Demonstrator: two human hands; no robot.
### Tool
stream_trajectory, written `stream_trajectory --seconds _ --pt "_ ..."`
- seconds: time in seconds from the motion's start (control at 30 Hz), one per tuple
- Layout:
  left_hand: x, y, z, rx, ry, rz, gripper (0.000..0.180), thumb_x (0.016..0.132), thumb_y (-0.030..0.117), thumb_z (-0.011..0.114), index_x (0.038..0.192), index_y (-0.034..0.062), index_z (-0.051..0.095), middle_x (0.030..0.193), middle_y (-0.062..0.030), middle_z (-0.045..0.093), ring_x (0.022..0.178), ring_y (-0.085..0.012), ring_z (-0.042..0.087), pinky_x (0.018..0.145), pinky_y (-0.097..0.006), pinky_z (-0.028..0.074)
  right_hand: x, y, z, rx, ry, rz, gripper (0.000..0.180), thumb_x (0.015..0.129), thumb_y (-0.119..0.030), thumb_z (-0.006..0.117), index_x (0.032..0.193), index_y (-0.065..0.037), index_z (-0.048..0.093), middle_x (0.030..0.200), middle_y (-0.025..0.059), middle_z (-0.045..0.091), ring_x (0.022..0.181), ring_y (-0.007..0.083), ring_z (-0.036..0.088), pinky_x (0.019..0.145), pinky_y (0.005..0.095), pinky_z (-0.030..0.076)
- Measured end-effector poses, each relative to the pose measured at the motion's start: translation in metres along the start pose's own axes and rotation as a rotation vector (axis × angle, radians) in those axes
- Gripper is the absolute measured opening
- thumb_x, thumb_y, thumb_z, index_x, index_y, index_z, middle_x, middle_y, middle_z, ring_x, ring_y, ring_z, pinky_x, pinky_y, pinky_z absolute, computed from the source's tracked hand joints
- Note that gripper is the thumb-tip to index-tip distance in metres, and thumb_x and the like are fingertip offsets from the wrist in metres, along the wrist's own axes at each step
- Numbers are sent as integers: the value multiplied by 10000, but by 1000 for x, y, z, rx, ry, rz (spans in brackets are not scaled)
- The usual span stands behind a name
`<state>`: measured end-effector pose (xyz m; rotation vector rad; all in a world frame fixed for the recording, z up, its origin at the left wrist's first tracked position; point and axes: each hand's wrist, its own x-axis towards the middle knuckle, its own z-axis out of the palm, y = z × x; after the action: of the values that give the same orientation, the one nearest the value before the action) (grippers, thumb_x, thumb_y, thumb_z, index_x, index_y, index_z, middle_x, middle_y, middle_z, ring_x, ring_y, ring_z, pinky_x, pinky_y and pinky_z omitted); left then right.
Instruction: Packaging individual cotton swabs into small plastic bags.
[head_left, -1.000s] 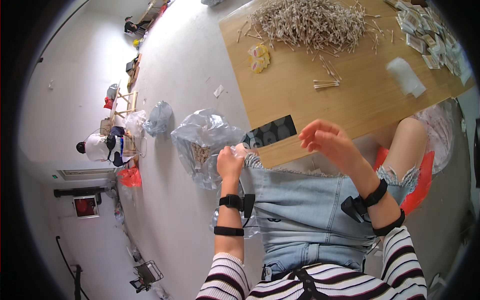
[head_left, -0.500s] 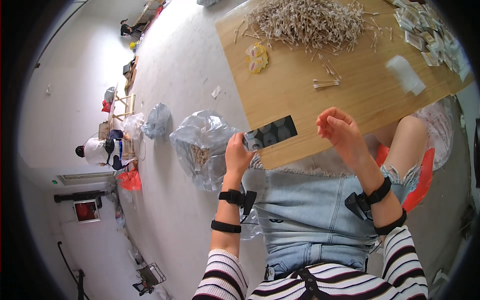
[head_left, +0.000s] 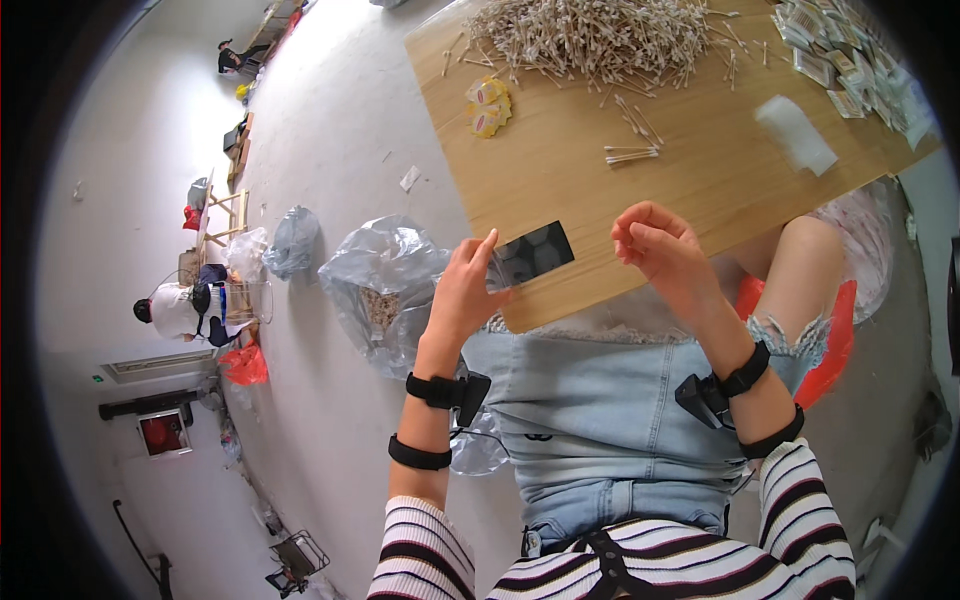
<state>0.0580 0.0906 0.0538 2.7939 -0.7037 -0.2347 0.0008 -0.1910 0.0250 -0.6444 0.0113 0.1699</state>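
Dark slab: 1 flat rectangle (head_left: 540, 250), near mid-frame, by the lower-left corner of the wooden table (head_left: 560, 190).
Slab's long axis: slants gently from lower left to upper right; the right-hand short end points toward the frame's upper right.
Left hand: (head_left: 465, 285) at the slab's left end, thumb and fingers parted widely; whether they grasp it or only touch it, I cannot tell.
Right hand: (head_left: 662, 250) right of the slab and apart from it, fingers half curled, thumb near the fingertips; whether they pinch anything, I cannot tell.
Near edges: 2 table edges meet just below the slab; a grey plastic bag (head_left: 400, 250) sits beyond the left edge.
Room: wood surface stretches up from the slab to the small swab row (head_left: 632, 155).
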Motion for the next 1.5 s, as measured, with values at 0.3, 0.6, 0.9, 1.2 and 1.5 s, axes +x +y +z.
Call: stream_trajectory --seconds 0.3,0.6,0.9,1.2,1.5 --pt "-13 6 56 37 206 -26 876 871 444 641 1487 -30 236 1503 -228 301 1410 -398 254 1136 -513 226 4 -9 7 -451 94 -29 144 896 -126 643 1008 -36 651 942 51 682 810 106 618 749 238 480" --pt "-1 51 65 -161 192 -140 864 967 508 474 1514 -48 102 1587 -244 95 1486 -373 31 1179 -512 55 85 -13 -48 -2241 107 -917 242 766 -125 641 1000 -66 656 1106 86 632 1160 250 545 984 383 419" --pt "130 94 24 -114 323 128 545 973 203 551 1446 16 355 1511 -247 300 1429 -390 240 1149 -456 224 124 -21 -78 -2088 389 -1022 257 792 -162 614 1024 -58 654 1076 102 630 1094 260 567 993 377 405" --pt "275 106 33 -145 27 284 287 891 144 605 1160 60 658 1195 -221 615 1155 -385 531 1002 -434 410 110 -31 -69 -2206 -134 -450 184 736 -195 619 863 -83 690 840 76 658 850 235 644 636 373 511" --pt "257 105 68 -81 83 110 484 889 224 622 1321 26 532 1392 -314 429 1247 -451 462 1022 -437 409 86 -35 -72 -2174 41 -684 127 769 -174 608 870 -101 631 839 40 642 853 214 629 667 321 493"
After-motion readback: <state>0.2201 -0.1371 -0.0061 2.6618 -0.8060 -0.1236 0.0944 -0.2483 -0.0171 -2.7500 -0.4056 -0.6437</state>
